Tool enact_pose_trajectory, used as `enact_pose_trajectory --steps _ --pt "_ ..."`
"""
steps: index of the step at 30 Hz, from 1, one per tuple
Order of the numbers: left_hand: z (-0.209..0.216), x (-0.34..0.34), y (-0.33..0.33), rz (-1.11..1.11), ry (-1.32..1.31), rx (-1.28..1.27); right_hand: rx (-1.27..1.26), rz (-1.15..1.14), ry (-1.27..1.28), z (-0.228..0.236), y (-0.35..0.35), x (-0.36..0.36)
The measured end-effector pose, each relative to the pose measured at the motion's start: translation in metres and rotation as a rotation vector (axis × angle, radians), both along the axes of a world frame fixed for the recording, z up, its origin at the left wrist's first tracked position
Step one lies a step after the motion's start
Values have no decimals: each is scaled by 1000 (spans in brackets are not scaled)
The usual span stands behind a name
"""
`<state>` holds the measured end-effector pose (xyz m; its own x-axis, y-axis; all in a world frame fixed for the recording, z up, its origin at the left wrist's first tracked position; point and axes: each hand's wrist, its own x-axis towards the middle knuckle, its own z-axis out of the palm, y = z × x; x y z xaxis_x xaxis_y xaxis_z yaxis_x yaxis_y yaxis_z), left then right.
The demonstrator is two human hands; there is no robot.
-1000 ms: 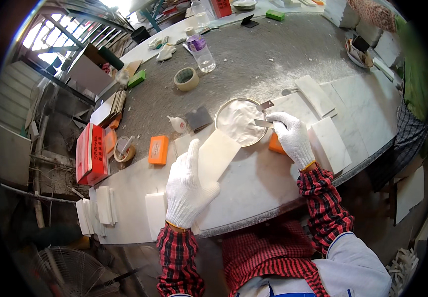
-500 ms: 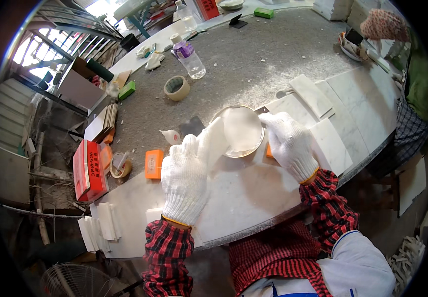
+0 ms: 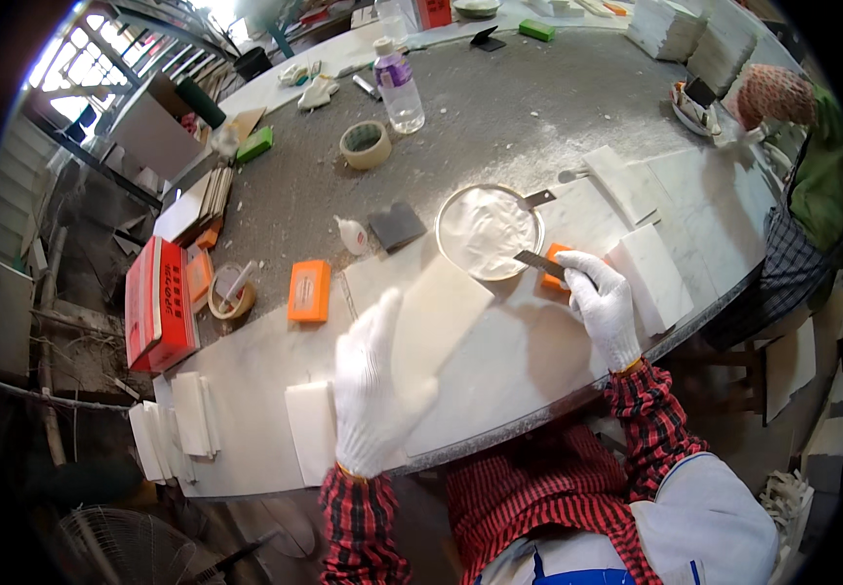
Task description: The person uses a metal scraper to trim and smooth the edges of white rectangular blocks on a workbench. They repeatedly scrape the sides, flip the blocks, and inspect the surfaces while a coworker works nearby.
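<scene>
Holding a tile (image 3: 444, 314) in the left hand (image 3: 372, 390), spreading the thumb wide from the fingers, on the near left side of a bowl (image 3: 439, 234) of white paste (image 3: 488, 234). Pinching a blade (image 3: 540, 262) narrowly in the right hand (image 3: 602, 297), pointing it left toward the bowl's near right rim. Wearing white gloves (image 3: 610, 317).
</scene>
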<state>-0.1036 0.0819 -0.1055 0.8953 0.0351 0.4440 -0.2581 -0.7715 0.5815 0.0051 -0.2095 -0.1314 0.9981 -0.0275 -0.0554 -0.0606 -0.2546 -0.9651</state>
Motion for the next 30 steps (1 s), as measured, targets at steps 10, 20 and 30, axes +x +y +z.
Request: enact_pose_trajectory --steps 10,20,30 --pt "-81 -78 -26 -32 171 -127 -152 155 98 -18 6 -37" --pt "-71 -65 -8 -109 338 40 -713 357 -313 -30 -19 -47" --pt "-78 -71 -35 0 264 104 -372 310 -101 -26 -22 -52"
